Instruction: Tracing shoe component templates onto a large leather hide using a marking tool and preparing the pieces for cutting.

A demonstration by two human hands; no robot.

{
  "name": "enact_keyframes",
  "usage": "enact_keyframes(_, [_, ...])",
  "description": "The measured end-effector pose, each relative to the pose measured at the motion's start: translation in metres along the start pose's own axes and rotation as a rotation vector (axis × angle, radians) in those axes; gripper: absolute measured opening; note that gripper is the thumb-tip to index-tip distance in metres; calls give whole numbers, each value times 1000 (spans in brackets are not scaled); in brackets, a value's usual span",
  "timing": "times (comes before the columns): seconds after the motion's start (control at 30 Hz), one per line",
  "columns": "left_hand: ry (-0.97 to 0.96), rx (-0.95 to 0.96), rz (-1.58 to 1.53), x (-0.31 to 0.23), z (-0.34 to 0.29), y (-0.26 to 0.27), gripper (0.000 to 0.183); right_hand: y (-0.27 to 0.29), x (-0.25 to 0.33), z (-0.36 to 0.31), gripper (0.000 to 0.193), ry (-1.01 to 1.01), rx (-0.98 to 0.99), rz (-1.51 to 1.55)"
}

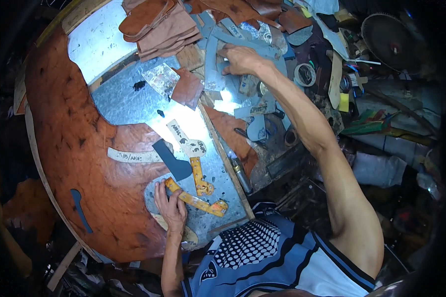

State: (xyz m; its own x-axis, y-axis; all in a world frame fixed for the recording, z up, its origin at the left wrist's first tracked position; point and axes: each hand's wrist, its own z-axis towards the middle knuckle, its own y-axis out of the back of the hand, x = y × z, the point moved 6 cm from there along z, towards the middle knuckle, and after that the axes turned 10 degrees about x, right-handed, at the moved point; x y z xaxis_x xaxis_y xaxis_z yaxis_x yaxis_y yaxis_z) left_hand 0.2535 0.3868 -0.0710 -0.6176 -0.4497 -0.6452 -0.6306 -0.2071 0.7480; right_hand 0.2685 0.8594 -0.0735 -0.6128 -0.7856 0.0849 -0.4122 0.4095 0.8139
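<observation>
My left hand (171, 207) rests low on the metal-topped table, fingers spread, at the end of a yellow-orange strip template (198, 203). Whether it presses on the strip I cannot tell. A second, shorter yellow template (198, 175) lies just beyond. Near them are a dark grey curved template (172, 161), a white handwritten template (187, 139) and a pale curved strip (134, 156). My right arm stretches far forward, and my right hand (244, 60) is over a pile of grey templates (211, 62), thumb and forefinger apart. Its other fingers are partly hidden.
A large brown hide (69, 148) covers the table's left side, with a slim dark template (81, 210) on it. Stacked leather pieces (166, 32) lie at the back. Rightward are a tape roll (305, 74), a round dark disc (392, 42) and a cylindrical tool (241, 175).
</observation>
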Motion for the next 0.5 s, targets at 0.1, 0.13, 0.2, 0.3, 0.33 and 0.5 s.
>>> enact_keyframes(0.1, [-1, 2, 22, 0, 0, -1, 24, -7, 13, 0, 71, 136, 48, -107])
enact_keyframes(0.13, [-5, 2, 20, -1, 1, -1, 24, -3, 15, -3, 67, 168, 51, -126])
enact_keyframes(0.2, [-5, 4, 14, 0, 1, -1, 24, -5, 9, -2, 62, 193, 57, -150])
enact_keyframes(0.3, [-8, 1, 7, -1, 2, -2, 24, -6, -5, 2, 53, 309, 21, -68])
enact_keyframes(0.33, [-13, -5, 14, 1, 1, -2, 24, 1, -9, -1, 51, 231, -64, -101])
enact_keyframes(0.5, [-14, -17, 12, 2, -3, 0, 25, 8, 0, -53, 51, -167, 73, -138])
